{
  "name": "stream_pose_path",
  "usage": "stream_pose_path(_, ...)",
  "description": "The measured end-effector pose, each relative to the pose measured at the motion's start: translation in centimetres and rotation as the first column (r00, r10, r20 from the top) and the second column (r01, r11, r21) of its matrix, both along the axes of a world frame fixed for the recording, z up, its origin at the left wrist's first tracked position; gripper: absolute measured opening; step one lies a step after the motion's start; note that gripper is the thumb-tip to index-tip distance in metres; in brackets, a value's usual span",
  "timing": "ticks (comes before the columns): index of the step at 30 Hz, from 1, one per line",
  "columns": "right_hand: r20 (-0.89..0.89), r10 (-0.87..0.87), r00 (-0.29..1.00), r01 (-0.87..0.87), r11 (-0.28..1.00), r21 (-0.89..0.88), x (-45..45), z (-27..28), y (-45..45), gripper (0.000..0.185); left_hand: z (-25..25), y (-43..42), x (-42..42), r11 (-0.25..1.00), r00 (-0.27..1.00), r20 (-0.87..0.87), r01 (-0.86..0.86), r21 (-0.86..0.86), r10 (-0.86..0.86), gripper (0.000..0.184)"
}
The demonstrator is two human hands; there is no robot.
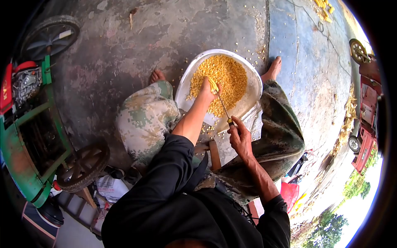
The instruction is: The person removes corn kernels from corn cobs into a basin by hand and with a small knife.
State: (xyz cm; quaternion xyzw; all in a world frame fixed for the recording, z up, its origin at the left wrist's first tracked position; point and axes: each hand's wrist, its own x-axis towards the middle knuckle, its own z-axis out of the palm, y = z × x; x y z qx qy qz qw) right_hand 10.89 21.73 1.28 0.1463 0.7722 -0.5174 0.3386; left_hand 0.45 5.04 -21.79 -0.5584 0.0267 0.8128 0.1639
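My left hand (207, 90) is closed around an ear of corn (213, 85), held over a wide pale basin (253, 76). Loose yellow corn kernels (227, 74) fill much of the basin. My right hand (240, 138) grips the dark-and-yellow handle of a screwdriver (230, 122). Its thin metal shaft runs up toward the lower end of the ear; whether the tip touches it is hard to make out. The basin rests on the floor between my bare feet.
Scattered kernels lie on the concrete floor (120, 53) around the basin. A green machine with wheels (43, 136) stands at left. More corn ears (324, 9) lie at the top right. A red vehicle (366, 136) is at far right. A wooden stool leg (214, 155) shows beneath me.
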Motion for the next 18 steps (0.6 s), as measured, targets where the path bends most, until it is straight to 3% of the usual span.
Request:
stream_pose_path(6,0.005,-0.009,1.000,0.009,1.000,-0.028,0.1,-0.5,0.2,0.039,-0.8,0.2,0.3,0.999,0.999,-0.034,0.014,-0.037,-0.015,0.050)
stream_pose_path(18,-0.017,0.017,1.000,-0.016,0.999,0.043,-0.4,0.5,-0.4,0.037,-0.9,0.3,-0.2,0.999,0.997,0.079,-0.024,-0.029,0.027,0.048)
